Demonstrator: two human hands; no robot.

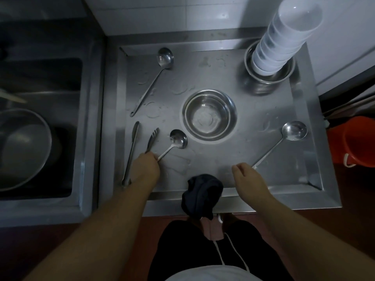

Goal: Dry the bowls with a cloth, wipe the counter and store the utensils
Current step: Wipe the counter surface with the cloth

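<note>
Currently the utensil-storing step is judged to be in hand. The left hand (147,164) is clenched round the handle end of a small spoon (176,141) on the steel tabletop (213,155), and a slotted tong arm (152,138) appears to be caught in the same grip; that cannot be told for sure. A second long tong arm (130,151) is laid just beside that hand, not held. The right hand (248,177) is released, fingers loosely curled, with its fingertips at the handle end of a ladle (292,131) lying near the right edge; contact is not confirmed.

Another ladle (162,63) is left far left, well apart from both hands. A steel bowl (210,114) is set upright mid-tabletop, with water marks seen inside it and rings of water around it. A stack of white bowls (284,37) is stood in a steel basin (267,76) at the far right corner. A dark cloth (202,194) is draped over the near edge, between the forearms.

Risks, as judged: wet metal handles could be let slip when lifted together, since two pieces are gathered in one grip. The cloth could be knocked to the floor by either forearm. The tall stack looks tilted and could be toppled if the basin is bumped.
</note>
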